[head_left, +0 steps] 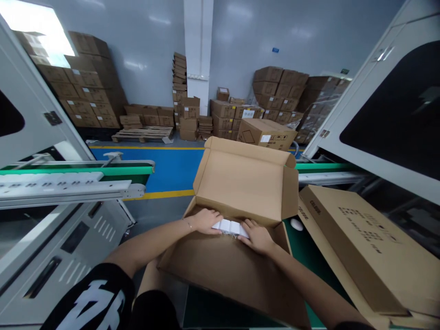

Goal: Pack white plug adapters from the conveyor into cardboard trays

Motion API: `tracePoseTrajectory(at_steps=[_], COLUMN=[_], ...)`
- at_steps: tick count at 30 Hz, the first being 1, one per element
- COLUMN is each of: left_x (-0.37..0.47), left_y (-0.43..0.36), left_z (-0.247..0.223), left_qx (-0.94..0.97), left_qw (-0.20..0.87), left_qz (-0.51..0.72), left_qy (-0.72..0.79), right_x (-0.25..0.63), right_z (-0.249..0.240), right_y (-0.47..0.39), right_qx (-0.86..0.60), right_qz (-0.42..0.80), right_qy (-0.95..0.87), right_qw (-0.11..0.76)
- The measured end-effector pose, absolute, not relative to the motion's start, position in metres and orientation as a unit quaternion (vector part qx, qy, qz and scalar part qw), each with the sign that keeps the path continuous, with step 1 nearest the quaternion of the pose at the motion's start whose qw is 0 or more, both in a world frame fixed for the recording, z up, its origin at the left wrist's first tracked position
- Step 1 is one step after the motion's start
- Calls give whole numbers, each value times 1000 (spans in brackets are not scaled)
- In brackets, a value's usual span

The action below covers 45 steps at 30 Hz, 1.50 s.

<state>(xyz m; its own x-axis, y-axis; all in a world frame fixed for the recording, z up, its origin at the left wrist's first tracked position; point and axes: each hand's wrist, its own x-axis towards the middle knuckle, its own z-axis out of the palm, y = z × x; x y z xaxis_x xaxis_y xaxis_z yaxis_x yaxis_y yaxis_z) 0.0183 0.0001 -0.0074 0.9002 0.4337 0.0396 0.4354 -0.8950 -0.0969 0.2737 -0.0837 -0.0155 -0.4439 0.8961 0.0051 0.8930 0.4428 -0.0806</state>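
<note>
The left hand (206, 222) and right hand (259, 237) clamp opposite ends of a row of white pieces (229, 226), fingers far, thumbs near, inside the open carton (220, 263) by its far wall; both forearms slant inward; the right-hand box (373, 229) reads "COLOUR".

Under the cartons, a green worktop (306, 251), visible as a strip on the right and again along the near side. Lying on it in the middle, an open brown carton (213, 263), lid raised at the far side, left end jutting past the worktop's left edge. Just to the right, a small white rounded object (296, 224), then brown cardboard (304, 214) with black print, beneath a larger printed carton (374, 238).
</note>
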Motion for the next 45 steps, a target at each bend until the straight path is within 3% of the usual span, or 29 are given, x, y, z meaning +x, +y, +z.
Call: tracePoseTrajectory(at_steps=[13, 23, 28, 45], left_x=[15, 18, 17, 14], left_y=[2, 1, -5, -2], left_z=[-12, -22, -14, -17], left_qx=[-978, -978, -975, -978], left_qw=[73, 90, 45, 65], left_qz=[-34, -22, 6, -36], left_qy=[-193, -185, -218, -196], right_x=[266, 275, 275, 276], right_z=[-23, -59, -58, -60], right_y=[-80, -71, -74, -73], right_qx=[-518, -507, -498, -511], right_qz=[49, 19, 14, 56], right_qy=[-853, -860, -864, -855], right_qw=[42, 50, 66, 67])
